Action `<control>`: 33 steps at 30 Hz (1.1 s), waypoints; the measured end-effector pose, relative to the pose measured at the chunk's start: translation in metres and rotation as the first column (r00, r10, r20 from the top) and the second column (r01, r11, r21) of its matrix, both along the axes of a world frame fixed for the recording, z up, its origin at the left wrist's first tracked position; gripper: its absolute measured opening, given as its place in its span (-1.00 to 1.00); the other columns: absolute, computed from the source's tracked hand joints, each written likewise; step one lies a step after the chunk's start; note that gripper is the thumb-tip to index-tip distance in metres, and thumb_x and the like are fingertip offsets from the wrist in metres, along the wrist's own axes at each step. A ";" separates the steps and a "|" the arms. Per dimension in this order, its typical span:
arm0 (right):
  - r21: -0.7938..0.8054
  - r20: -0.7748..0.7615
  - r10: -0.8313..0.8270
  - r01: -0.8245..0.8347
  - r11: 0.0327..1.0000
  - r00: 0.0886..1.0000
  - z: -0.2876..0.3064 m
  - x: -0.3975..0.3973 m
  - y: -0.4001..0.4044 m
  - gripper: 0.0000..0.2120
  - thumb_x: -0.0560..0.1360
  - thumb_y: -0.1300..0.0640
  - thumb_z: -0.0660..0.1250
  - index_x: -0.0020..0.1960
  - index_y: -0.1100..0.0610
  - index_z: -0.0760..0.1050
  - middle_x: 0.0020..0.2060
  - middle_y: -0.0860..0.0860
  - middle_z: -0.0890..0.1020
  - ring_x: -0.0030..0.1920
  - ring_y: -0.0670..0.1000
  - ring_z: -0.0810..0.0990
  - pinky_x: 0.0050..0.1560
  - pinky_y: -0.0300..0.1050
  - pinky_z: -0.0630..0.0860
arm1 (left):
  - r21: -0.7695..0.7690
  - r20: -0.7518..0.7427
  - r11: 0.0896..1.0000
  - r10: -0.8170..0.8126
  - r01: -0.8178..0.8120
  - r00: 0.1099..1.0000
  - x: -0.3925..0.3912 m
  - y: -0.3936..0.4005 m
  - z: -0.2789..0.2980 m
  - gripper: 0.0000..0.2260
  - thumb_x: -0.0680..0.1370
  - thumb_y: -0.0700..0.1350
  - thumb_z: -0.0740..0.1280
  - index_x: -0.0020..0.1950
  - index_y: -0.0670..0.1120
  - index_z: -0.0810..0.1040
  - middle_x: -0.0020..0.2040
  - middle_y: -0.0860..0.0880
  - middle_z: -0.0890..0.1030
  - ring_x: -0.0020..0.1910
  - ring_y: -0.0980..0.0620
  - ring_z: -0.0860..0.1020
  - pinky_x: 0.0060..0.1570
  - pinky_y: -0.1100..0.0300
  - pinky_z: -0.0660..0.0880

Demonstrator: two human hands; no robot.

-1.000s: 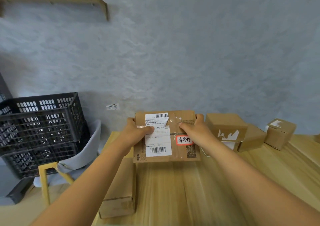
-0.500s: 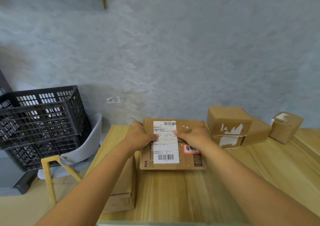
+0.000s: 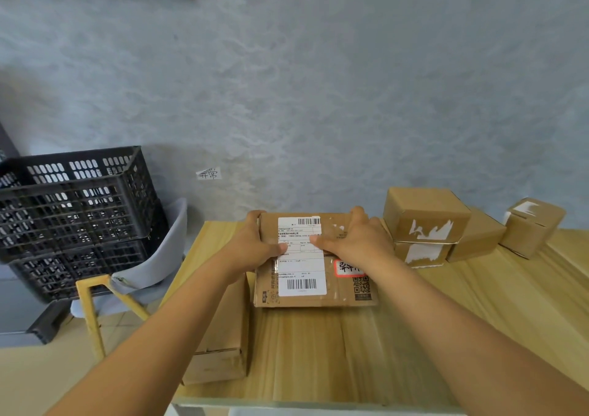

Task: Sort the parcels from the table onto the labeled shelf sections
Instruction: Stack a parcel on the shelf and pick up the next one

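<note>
Over the last second the flat parcel (image 3: 315, 261) has been coming down from a raised, tilted pose toward the desk (image 3: 318, 352), and it is now lying nearly level with its near edge at the wood, its labelled face turned up to the camera. That suggests the person is reading the label rather than carrying the parcel off, so the sorting step for this one is probably not yet decided. The left hand (image 3: 251, 246) is gripping the parcel's left edge, fingers curling over the far corner and thumb pressing on the white shipping label (image 3: 301, 253). The right hand (image 3: 353, 243) is doing the same on the other side, fingers hooking over the far edge and thumb lying on top, partly covering a red-bordered sticker (image 3: 349, 269) (its handwriting is too hidden to read). So each grip is clamped on the parcel, which is sitting between the two hands. A longer carton (image 3: 220, 329) is lying just left of it, partly under the left forearm. Further right, stacked boxes (image 3: 425, 224) and a small box (image 3: 530, 226) are waiting near the wall. No shelf sections are fully in view, only black crates (image 3: 73, 211) on a chair to the left.
</note>
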State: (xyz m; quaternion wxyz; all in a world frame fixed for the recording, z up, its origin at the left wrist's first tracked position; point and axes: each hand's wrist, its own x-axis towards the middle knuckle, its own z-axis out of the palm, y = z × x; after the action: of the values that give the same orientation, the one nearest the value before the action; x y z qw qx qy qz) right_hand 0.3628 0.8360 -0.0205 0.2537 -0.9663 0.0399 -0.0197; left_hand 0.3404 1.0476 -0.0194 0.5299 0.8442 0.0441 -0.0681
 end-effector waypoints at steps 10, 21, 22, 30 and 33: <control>0.055 -0.075 0.041 -0.037 0.998 0.996 0.007 0.005 -0.008 -0.19 0.35 -0.41 0.36 0.39 0.01 0.18 0.29 0.13 0.37 0.23 0.12 0.51 0.09 0.04 0.53 | -0.024 0.002 1.000 -0.002 0.002 1.000 0.003 0.003 -0.005 -0.38 0.54 -0.18 0.44 0.44 0.09 0.16 -0.02 -0.02 0.67 -0.16 0.03 0.69 -0.32 0.14 0.61; 0.104 -0.049 0.010 -0.005 0.995 0.999 0.004 -0.002 -0.005 -0.20 0.34 -0.49 0.29 0.32 0.01 0.15 0.18 0.10 0.52 0.06 0.08 0.61 0.01 0.09 0.62 | -0.057 0.051 0.998 -0.024 0.027 0.998 0.002 0.005 -0.011 -0.35 0.52 -0.21 0.45 0.46 0.06 0.16 -0.04 -0.01 0.67 -0.22 0.10 0.69 -0.38 0.27 0.57; 0.109 -0.062 0.008 -0.001 0.994 0.998 0.005 0.000 -0.005 -0.21 0.36 -0.47 0.29 0.34 0.01 0.14 0.20 0.09 0.52 0.07 0.09 0.61 0.02 0.09 0.61 | -0.057 0.052 0.998 -0.022 0.025 0.998 0.002 0.006 -0.012 -0.35 0.52 -0.21 0.45 0.46 0.06 0.16 -0.03 -0.01 0.67 -0.20 0.10 0.69 -0.38 0.28 0.57; 0.428 -0.012 -0.051 0.051 0.902 0.999 -0.020 -0.026 -0.028 -0.34 0.57 -0.12 0.30 0.53 0.08 0.10 0.22 0.00 0.58 0.06 -0.01 0.59 -0.01 -0.17 0.42 | -0.108 -0.016 0.990 0.085 -0.086 0.996 0.006 0.007 -0.023 -0.32 0.50 -0.04 0.49 0.49 -0.01 0.18 0.04 -0.07 0.66 -0.09 -0.02 0.67 -0.17 0.09 0.59; 0.495 -0.039 -0.032 0.048 0.868 0.999 -0.029 -0.044 -0.046 -0.73 0.58 -0.05 0.31 0.23 -0.01 0.39 0.19 -0.01 0.63 -0.03 -0.11 0.61 -0.05 -0.18 0.50 | -0.112 -0.025 0.988 0.107 -0.109 0.994 0.005 0.000 -0.026 -0.49 0.48 0.01 0.50 0.32 -0.08 0.37 0.05 -0.07 0.67 -0.06 -0.01 0.67 -0.16 0.10 0.57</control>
State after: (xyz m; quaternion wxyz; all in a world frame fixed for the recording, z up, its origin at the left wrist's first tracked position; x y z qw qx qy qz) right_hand 0.3187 0.7900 -0.0494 0.4918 -0.8681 0.0674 0.0003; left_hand 0.3452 1.0471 -0.0456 0.5794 0.8084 0.0907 -0.0498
